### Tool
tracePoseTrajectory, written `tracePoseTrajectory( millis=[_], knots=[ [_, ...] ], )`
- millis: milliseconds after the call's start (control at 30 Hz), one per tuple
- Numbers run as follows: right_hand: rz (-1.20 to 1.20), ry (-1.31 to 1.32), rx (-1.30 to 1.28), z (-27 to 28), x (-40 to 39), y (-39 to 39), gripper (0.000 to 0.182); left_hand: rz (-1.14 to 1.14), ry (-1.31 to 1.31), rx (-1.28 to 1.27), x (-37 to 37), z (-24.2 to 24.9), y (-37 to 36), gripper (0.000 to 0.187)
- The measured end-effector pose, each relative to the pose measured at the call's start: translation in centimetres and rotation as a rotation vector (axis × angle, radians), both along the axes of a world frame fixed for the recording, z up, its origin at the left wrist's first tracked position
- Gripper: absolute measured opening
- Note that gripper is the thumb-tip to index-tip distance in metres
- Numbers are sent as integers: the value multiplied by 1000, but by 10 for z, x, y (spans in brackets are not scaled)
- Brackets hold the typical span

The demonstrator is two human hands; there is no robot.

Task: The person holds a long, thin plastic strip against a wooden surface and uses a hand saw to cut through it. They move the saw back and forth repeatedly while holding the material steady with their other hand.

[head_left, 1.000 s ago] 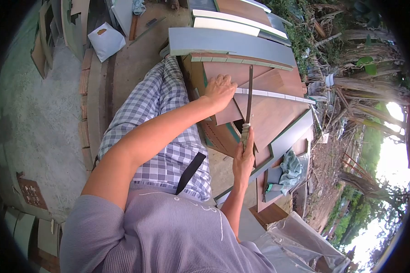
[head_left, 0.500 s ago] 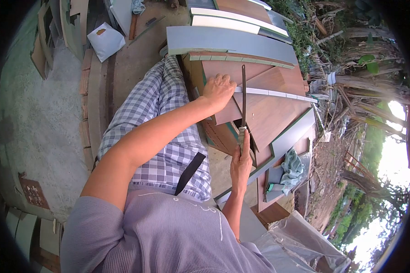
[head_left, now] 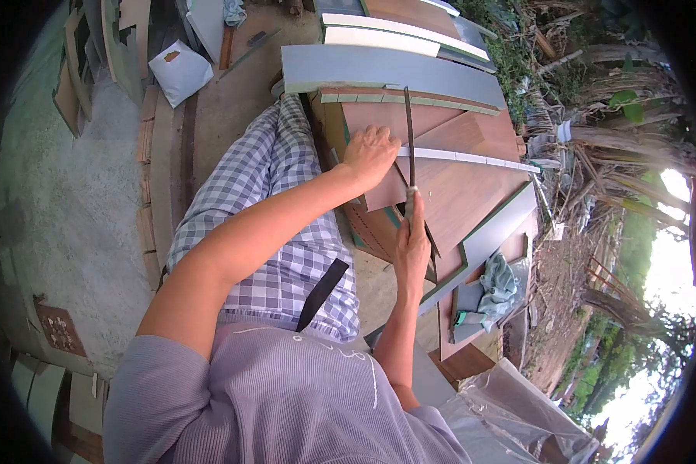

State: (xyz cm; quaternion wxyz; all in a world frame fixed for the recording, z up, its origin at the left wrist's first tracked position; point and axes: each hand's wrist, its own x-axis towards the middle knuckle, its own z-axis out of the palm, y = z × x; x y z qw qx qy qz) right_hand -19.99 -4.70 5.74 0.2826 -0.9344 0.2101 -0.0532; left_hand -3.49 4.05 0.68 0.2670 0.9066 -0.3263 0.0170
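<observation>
My right hand is wrapped round the pale handle of a narrow handsaw, a long, thin, dark blade pointing away from me. The blade lies across a long white strip marked with evenly spaced lines, close to the strip's near end. At that end, my left hand is closed with bent fingers on the strip, pressing it down on a brown board. The fingertips and the exact contact between blade and strip are partly hidden.
A grey panel and white strips lie beyond the work. Below the boards stands a cardboard box. To the right are an angled grey-green frame piece and a teal cloth. A white bag sits on the floor.
My right hand has pushed the saw forward, away from my body, so its tip now reaches the grey panel's edge. My left hand has stayed in place.
</observation>
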Motion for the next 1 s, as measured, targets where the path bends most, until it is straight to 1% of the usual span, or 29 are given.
tracePoseTrajectory(
  millis=[67,133,333,433,500,567,633,700,767,900,967,1000],
  knots=[
    [1,2,-1,2,15,2,55,2,9,5,-1,2,1,19],
    [-3,22,26,-4,12,-2,55,4,22,10,-1,4,3,19],
    [-43,69,67,3,-54,4,55,-4,38,13,-3,2,1,19],
    [-70,65,69,4,-61,4,55,-13,28,25,-2,2,0,20],
    [-79,73,81,2,-49,2,54,-13,5,17,-1,3,1,21],
    [-2,-4,4,-1,-17,-1,55,-8,1,10,-2,3,0,21],
    [-3,14,40,1,18,0,56,5,-5,9,-2,3,1,20],
    [-9,34,72,1,32,0,56,9,-13,4,-2,3,2,20],
    [59,-64,37,-2,36,-3,56,20,-27,3,-3,3,2,20],
    [65,-67,-21,-11,-12,-5,56,13,-14,8,-2,1,0,20],
    [-59,107,62,-6,-44,-1,56,5,-10,3,-3,0,0,19],
    [-68,113,61,-4,-56,1,56,6,-22,-3,-2,0,0,19]
  ],
)
